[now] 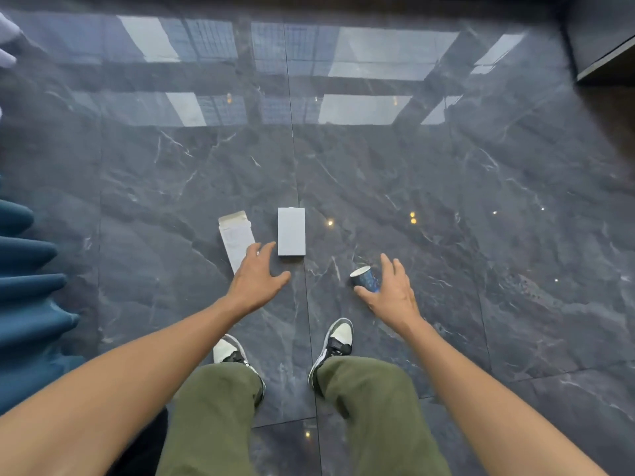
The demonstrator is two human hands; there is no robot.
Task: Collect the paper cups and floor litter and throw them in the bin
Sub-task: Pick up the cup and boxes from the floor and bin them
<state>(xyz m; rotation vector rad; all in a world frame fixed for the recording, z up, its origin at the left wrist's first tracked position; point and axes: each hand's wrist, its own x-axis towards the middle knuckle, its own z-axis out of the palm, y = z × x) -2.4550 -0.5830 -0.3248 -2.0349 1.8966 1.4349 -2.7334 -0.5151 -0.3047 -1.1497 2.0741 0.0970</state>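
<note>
Dark floor: your right grip (391,290) closes round the tipped cup (365,277); your open left grip (256,280) hovers over the flat carton (237,240), its long axis pointing away from you

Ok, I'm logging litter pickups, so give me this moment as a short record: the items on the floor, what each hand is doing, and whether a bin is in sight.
surface: dark glossy marble floor
litter 1: flattened white carton, end flap open, partly under the left hand
litter 2: closed white box, flat, right of the carton
litter 3: blue paper cup, tipped sideways
left hand: fingers spread, over the carton's near end, no grip
right hand: curled around the cup, touching it
bin: none in view
</note>
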